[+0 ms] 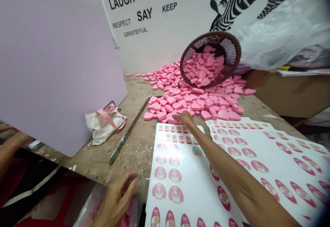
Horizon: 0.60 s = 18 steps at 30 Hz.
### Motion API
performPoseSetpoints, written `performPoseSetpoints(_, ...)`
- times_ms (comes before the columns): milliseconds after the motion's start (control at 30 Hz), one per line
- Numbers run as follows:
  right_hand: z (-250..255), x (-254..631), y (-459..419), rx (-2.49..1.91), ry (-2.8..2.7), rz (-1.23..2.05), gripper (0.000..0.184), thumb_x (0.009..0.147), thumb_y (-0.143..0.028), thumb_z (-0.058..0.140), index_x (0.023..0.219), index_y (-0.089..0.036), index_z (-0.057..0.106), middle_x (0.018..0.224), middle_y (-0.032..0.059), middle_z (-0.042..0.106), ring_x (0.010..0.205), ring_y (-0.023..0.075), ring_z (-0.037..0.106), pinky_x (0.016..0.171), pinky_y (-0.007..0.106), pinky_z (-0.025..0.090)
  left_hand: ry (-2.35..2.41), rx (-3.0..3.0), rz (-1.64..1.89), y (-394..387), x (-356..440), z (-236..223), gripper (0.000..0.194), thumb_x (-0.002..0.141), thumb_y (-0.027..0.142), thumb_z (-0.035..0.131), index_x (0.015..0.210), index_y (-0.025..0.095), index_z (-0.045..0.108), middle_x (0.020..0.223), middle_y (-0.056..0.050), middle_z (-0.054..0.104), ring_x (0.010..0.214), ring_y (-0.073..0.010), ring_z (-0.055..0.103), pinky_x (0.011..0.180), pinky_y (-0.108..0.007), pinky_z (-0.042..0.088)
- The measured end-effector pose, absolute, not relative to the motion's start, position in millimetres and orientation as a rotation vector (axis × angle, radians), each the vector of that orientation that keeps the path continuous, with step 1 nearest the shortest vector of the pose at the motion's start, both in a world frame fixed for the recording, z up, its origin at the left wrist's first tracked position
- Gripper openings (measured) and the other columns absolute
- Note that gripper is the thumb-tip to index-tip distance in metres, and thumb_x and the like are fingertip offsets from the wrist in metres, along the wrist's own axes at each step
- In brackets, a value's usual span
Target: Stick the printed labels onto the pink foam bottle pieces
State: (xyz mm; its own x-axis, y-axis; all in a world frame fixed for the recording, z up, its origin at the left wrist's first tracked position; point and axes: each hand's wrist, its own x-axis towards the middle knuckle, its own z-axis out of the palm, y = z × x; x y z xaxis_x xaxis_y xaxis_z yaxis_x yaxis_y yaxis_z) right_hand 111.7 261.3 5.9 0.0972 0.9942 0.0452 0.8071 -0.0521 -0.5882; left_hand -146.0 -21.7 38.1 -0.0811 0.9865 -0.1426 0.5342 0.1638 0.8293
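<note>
1. Pink pieces (223,114) lay in a broad heap from the center toward the upper right of the frame, spread over the desk (139,148).
2. The right hand (184,117) was at the heap's near edge, just left of its middle, with its fingertips against the pieces. Whether they gripped one could not be told.
3. The left hand (116,199) was at the bottom of the frame, left of center, well apart from the heap. Its fingers were loosely curled; whether they held anything could not be told. A clear plastic bag (89,203) with something pink inside was beneath it.
4. A dark red basket (237,63) lay tipped on the heap, its mouth facing the camera and more pieces inside.
5. A printed sheet (194,185) lay below the heap, partly under the right forearm; more printed sheets (273,165) overlapped at the lower right.
6. A metal bar (126,138) ran diagonally left of the heap, with a white cloth bag (99,132) beyond it.
7. A pale purple board (56,65) filled the upper left, and another person's arm (12,146) showed at the left edge.
</note>
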Motion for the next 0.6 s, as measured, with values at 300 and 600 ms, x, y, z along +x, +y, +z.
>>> performPoseSetpoints(300, 20, 100, 235, -1.961, -1.642, 0.642, 0.039, 0.069, -0.053, 0.069, 0.067, -0.015, 0.063, 0.067, 0.0151, 0.064, 0.072, 0.0292, 0.063, 0.059, 0.035, 0.044, 1.352, 1.417, 1.037, 39, -66, 39, 0.033, 0.087, 0.045, 0.049, 0.08, 0.016, 0.062, 0.077, -0.003, 0.064, 0.055, -0.012, 0.058, 0.053, -0.023, 0.044)
performPoseSetpoints(600, 47, 137, 150, -1.499, -1.809, 0.973, 0.047, 0.077, -0.063, 0.052, 0.064, -0.018, 0.06, 0.054, -0.0019, 0.053, 0.05, 0.0107, 0.047, 0.049, 0.023, 0.037, 1.122, 0.933, 1.233, 77, -33, 33, 0.05, 0.07, 0.051, 0.072, 0.105, 0.017, 0.062, 0.094, -0.007, 0.064, 0.083, -0.0183, 0.066, 0.068, -0.028, 0.056)
